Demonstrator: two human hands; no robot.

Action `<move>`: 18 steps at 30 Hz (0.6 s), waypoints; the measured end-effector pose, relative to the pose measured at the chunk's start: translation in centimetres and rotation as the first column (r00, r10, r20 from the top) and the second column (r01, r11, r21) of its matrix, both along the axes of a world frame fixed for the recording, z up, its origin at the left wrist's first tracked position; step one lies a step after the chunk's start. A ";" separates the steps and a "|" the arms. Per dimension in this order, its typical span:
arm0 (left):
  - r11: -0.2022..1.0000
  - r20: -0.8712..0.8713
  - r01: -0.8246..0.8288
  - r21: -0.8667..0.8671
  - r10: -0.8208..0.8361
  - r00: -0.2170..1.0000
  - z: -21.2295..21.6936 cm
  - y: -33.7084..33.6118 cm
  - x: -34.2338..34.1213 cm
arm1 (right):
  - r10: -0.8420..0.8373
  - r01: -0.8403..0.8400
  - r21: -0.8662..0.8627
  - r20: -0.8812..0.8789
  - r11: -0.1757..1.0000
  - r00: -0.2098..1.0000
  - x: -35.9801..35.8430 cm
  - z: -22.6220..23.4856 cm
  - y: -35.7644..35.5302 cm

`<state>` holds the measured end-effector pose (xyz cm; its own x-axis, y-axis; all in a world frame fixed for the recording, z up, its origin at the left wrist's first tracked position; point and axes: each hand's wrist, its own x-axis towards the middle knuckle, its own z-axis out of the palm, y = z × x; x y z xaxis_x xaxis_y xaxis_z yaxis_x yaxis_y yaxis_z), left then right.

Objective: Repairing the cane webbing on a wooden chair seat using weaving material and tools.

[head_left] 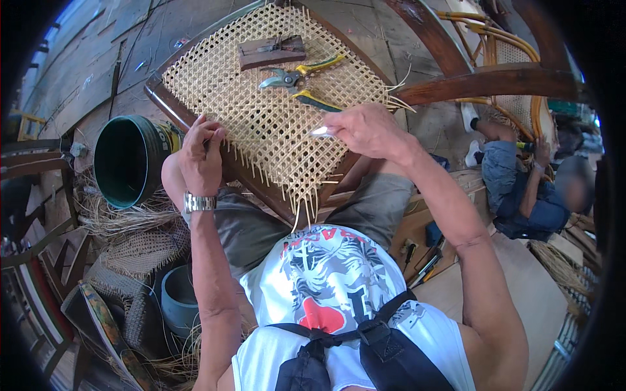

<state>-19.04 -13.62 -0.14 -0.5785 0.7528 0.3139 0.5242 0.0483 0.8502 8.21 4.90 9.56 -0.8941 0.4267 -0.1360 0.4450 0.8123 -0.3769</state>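
A woven cane panel point(261, 98) in a dark wooden frame point(171, 111) lies across my lap, with loose strand ends sticking out along its near edges. At the panel's left edge my left hand point(203, 153) is closed, its fingertips pinching what looks like a thin cane strand. Over the right part of the weave, my right hand point(368, 132) is closed around a small tool with a shiny metal tip point(321, 131); the fist hides its handle. Pruning shears point(287, 79) with yellow-and-dark handles rest on the cane, beside a dark wooden block point(271, 52) with a thin piece on top.
A dark green bucket point(130, 163) stands left of my knee, above loose cane fibres point(111, 212). A grey-blue bucket point(180, 300) is lower left. Hand tools point(427, 264) lie by my right thigh. Curved wooden furniture parts point(489, 83) stand at right, near another person point(528, 189).
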 end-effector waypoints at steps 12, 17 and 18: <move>0.982 -0.291 -0.182 -0.048 0.160 0.943 -0.5 -0.1 1.2 | 0.139 -0.146 0.052 0.118 0.988 0.983 -0.8 -1.3 0.0; 0.950 0.292 -0.008 -0.311 0.103 0.951 1.6 -2.0 -3.1 | -0.265 0.194 -0.333 -0.181 0.923 0.947 1.4 -0.5 2.0; 0.996 0.074 0.009 -0.092 -0.002 0.997 2.2 -2.4 -3.7 | -0.448 0.324 -0.426 -0.231 0.845 0.864 2.2 -0.3 1.3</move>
